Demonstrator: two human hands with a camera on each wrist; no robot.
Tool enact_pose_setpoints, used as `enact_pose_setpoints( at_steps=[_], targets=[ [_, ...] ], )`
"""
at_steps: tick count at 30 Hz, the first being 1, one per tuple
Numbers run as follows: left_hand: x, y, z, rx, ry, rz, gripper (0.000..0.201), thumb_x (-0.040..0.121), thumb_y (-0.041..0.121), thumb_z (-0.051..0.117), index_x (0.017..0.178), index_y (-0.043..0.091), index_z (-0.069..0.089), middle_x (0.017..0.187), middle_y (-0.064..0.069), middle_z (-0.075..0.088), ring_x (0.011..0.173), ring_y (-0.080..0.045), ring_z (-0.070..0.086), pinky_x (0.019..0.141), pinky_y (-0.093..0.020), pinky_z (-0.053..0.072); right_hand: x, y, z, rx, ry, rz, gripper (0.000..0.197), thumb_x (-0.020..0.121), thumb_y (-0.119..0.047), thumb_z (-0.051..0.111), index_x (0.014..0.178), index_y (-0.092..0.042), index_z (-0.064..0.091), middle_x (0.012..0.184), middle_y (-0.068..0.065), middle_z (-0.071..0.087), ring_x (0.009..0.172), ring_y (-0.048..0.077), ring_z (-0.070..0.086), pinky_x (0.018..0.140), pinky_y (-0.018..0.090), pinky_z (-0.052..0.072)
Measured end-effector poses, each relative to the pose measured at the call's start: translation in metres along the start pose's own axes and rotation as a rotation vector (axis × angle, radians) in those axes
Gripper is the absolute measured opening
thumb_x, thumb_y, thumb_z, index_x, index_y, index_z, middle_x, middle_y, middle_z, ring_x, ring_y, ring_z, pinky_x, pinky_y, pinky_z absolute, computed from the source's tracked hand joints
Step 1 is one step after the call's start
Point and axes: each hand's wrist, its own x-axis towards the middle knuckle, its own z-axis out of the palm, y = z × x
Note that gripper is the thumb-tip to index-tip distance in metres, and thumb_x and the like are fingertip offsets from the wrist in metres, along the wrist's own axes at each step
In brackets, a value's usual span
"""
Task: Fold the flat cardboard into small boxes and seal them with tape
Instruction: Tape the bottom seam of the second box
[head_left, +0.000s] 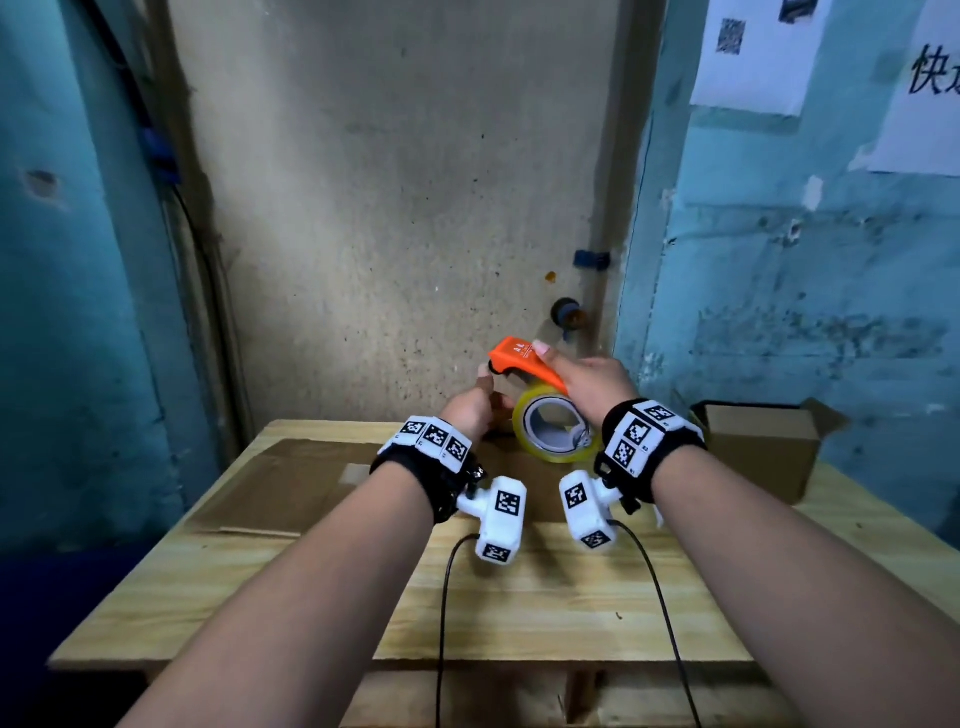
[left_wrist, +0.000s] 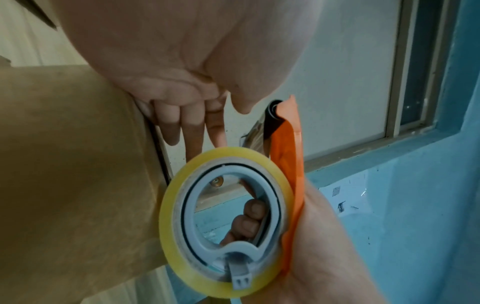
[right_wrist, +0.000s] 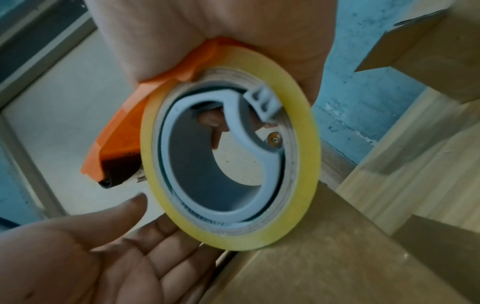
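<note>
Tape dispenser (head_left: 540, 400) hangs above the counter's (head_left: 545, 597) far edge, gripped by the right hand (head_left: 587, 384); the left hand (head_left: 475, 405) is spread beside it. Flat cardboard (head_left: 291, 483) lies unfolded; 1 box (head_left: 763, 447) stands open, apparently unsealed, at the right edge.

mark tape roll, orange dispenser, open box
tape roll (head_left: 522, 434): head view, left yellow rim.
orange dispenser (head_left: 519, 356): head view, top shell.
open box (head_left: 758, 447): head view, front wall.
</note>
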Motion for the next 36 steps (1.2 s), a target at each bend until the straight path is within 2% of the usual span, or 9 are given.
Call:
enact_pose_setpoints(
  at_steps=[2, 6, 9, 16, 19, 26, 30, 33, 36],
  targets=[
    [0.001, -0.002, 0.001, 0.127, 0.032, 0.102, 0.040, 0.106, 0.036, 0.047, 0.097, 0.008, 0.074, 0.101, -0.015, 0.070, 0.096, -0.027, 0.063, 0.092, -0.036, 0.048, -0.003, -0.001, -0.002, -0.003, 0.013, 0.007, 0.061, 0.085, -0.072, 0.068, 0.061, -0.021, 0.047, 0.053, 0.000, 0.049, 0.041, 0.013, 0.047, 0.053, 0.028, 0.036],
    [-0.004, -0.012, 0.010, 0.053, 0.120, 0.210, 0.022, 0.099, 0.011, 0.061, 0.077, 0.014, 0.063, 0.074, -0.004, 0.063, 0.079, -0.023, 0.060, 0.068, -0.022, 0.049, -0.010, -0.003, -0.005, -0.019, 0.017, -0.015, 0.063, 0.088, -0.072, 0.065, 0.061, -0.018, 0.048, 0.053, 0.001, 0.049, 0.047, 0.017, 0.049, 0.054, 0.028, 0.036],
    [-0.012, -0.004, 0.008, -0.157, 0.109, 0.185, 0.023, 0.097, -0.003, 0.056, 0.083, 0.013, 0.066, 0.081, -0.004, 0.070, 0.080, -0.019, 0.065, 0.067, -0.016, 0.052, -0.015, -0.005, -0.007, -0.016, 0.017, -0.023, 0.062, 0.088, -0.072, 0.065, 0.062, -0.019, 0.049, 0.054, 0.001, 0.049, 0.050, 0.018, 0.050, 0.054, 0.028, 0.036],
    [-0.038, 0.033, -0.007, -0.487, -0.021, 0.053, 0.029, 0.103, 0.041, 0.050, 0.096, 0.017, 0.065, 0.088, -0.006, 0.070, 0.082, -0.019, 0.065, 0.070, -0.029, 0.051, -0.024, -0.019, -0.015, -0.075, 0.021, -0.219, 0.066, 0.086, -0.077, 0.064, 0.069, -0.013, 0.060, 0.059, 0.004, 0.051, 0.047, 0.014, 0.051, 0.038, 0.016, 0.036],
    [-0.051, 0.045, -0.018, -0.480, -0.089, 0.025, 0.033, 0.096, 0.052, 0.060, 0.096, 0.020, 0.069, 0.081, -0.001, 0.070, 0.084, -0.020, 0.068, 0.079, -0.032, 0.055, -0.024, -0.023, -0.020, -0.151, 0.070, -0.314, 0.076, 0.081, -0.085, 0.061, 0.084, -0.009, 0.072, 0.074, 0.013, 0.068, 0.062, 0.025, 0.064, 0.052, 0.025, 0.045],
    [-0.062, 0.048, -0.025, -0.462, -0.023, -0.066, 0.022, 0.104, 0.023, 0.056, 0.088, 0.010, 0.062, 0.057, -0.001, 0.068, 0.059, -0.013, 0.071, 0.060, -0.022, 0.059, -0.029, -0.022, -0.025, -0.202, 0.083, -0.376, 0.073, 0.079, -0.086, 0.062, 0.081, -0.014, 0.073, 0.074, 0.005, 0.071, 0.073, 0.022, 0.069, 0.071, 0.038, 0.057],
    [-0.064, 0.049, -0.021, -0.425, 0.003, -0.085, 0.025, 0.105, 0.021, 0.051, 0.083, 0.014, 0.060, 0.051, 0.003, 0.064, 0.074, -0.011, 0.065, 0.065, -0.023, 0.051, -0.030, -0.028, -0.026, -0.226, 0.100, -0.394, 0.080, 0.073, -0.092, 0.061, 0.080, -0.012, 0.073, 0.071, 0.009, 0.069, 0.067, 0.024, 0.067, 0.065, 0.044, 0.060],
    [-0.063, 0.047, -0.020, -0.434, 0.017, -0.074, 0.027, 0.105, 0.018, 0.050, 0.079, 0.016, 0.059, 0.053, 0.004, 0.064, 0.077, -0.011, 0.064, 0.068, -0.025, 0.050, -0.035, -0.034, -0.031, -0.219, 0.076, -0.389, 0.073, 0.073, -0.087, 0.067, 0.078, -0.014, 0.073, 0.070, 0.004, 0.070, 0.061, 0.019, 0.067, 0.052, 0.033, 0.055],
    [-0.063, 0.045, -0.025, -0.423, -0.019, -0.105, 0.039, 0.104, 0.015, 0.050, 0.064, 0.018, 0.050, 0.046, 0.006, 0.057, 0.064, -0.008, 0.065, 0.074, -0.030, 0.051, -0.039, -0.037, -0.032, -0.183, 0.058, -0.349, 0.078, 0.069, -0.088, 0.069, 0.079, -0.011, 0.068, 0.067, 0.002, 0.070, 0.055, 0.016, 0.065, 0.049, 0.029, 0.051]
  ],
)
